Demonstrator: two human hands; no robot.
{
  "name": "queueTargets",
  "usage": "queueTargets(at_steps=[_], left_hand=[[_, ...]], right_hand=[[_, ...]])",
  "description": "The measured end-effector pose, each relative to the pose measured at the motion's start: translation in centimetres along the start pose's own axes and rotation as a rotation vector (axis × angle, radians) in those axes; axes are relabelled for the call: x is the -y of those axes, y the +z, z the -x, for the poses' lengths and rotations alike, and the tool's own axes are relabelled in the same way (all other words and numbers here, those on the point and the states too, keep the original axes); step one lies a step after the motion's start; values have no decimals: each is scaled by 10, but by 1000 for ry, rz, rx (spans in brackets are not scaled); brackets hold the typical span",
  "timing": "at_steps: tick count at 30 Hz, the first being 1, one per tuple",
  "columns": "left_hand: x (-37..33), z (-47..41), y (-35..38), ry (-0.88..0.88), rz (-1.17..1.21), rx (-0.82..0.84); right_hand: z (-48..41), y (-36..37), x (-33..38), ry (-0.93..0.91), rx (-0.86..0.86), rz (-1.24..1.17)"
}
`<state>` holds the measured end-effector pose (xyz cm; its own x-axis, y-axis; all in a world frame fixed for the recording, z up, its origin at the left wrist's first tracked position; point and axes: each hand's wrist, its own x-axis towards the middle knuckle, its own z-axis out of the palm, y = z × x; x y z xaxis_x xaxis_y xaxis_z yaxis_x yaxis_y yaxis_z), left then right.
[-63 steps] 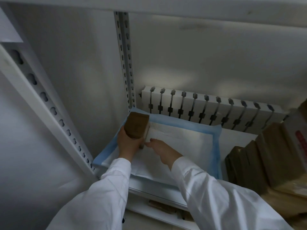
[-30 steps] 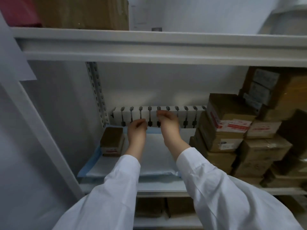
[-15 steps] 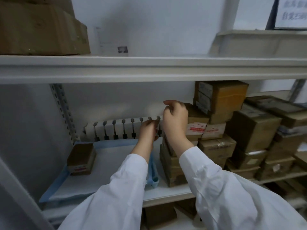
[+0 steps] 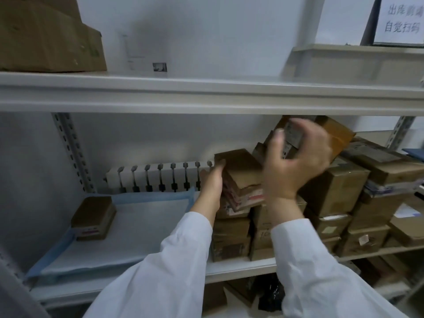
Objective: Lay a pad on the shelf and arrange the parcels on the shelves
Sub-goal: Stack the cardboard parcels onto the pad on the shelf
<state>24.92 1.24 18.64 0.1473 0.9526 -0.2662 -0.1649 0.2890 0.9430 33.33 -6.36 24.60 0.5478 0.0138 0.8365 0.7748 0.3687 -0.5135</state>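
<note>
A white pad with a blue border point(image 4: 137, 226) lies on the left half of the middle shelf point(image 4: 234, 269). One small brown parcel point(image 4: 93, 218) stands on the pad's left end. To the right are stacks of brown parcels point(image 4: 339, 193). My left hand point(image 4: 212, 182) clasps the left side of a tilted parcel point(image 4: 241, 168) on top of the nearest stack. My right hand point(image 4: 296, 161) is raised and blurred, its fingers spread around a labelled parcel point(image 4: 292, 138) high in the pile; whether it grips is unclear.
A white slotted rack point(image 4: 156, 177) stands along the shelf's back wall. The upper shelf point(image 4: 206, 92) carries a large carton point(image 4: 46, 37) and a grey bin point(image 4: 355, 63). A perforated post point(image 4: 71, 152) rises at the left. More boxes point(image 4: 229, 294) sit on the shelf below.
Both hands left the small parcel on the pad and moved right. The left hand now holds the top parcel of the near stack; the right hand rose to the higher pile.
</note>
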Motion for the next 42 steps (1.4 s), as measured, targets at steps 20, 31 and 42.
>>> queueTargets(at_steps=[20,31,42], left_hand=[[-12,-19,19,143,-78,-188],[-17,-21,18,359,-152,-256],[-17,-11,19,208,-52,-47]], right_hand=[[-9,-5,-99,684,317,255],[-10,-6,-98,686,310,266],[-9,-9,-94,639,305,288]])
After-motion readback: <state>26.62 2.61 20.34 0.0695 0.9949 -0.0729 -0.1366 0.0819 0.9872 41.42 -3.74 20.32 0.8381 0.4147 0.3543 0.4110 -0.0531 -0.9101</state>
